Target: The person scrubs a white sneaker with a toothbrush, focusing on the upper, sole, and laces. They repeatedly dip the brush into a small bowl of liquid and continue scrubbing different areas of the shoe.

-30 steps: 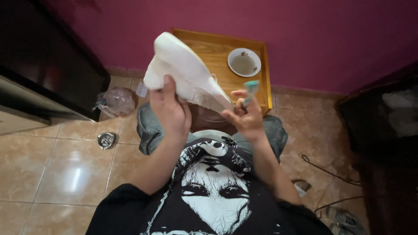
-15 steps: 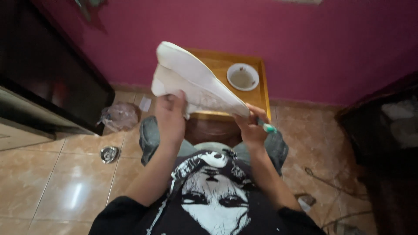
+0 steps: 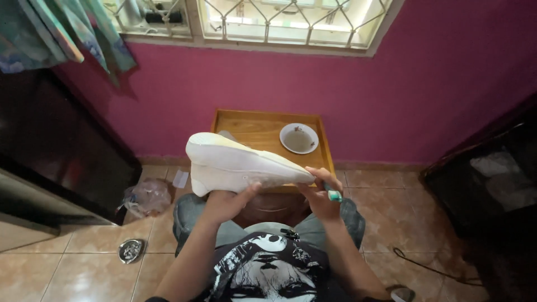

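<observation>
The shoe [image 3: 240,163] has dropped lower and lies flatter than a moment ago, sole up, above the table [image 3: 254,126]. The left hand [image 3: 226,202] grips it from beneath; the right hand [image 3: 320,193], closed on a brush [image 3: 334,194], works at the toe. The sole looks mostly white, faintly yellowed at the heel, so cleaning seems well along but unfinished.

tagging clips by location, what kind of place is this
Most likely a room in a home. There is a tiled floor, a magenta wall under a barred window, and a small wooden table holding a bowl.
</observation>
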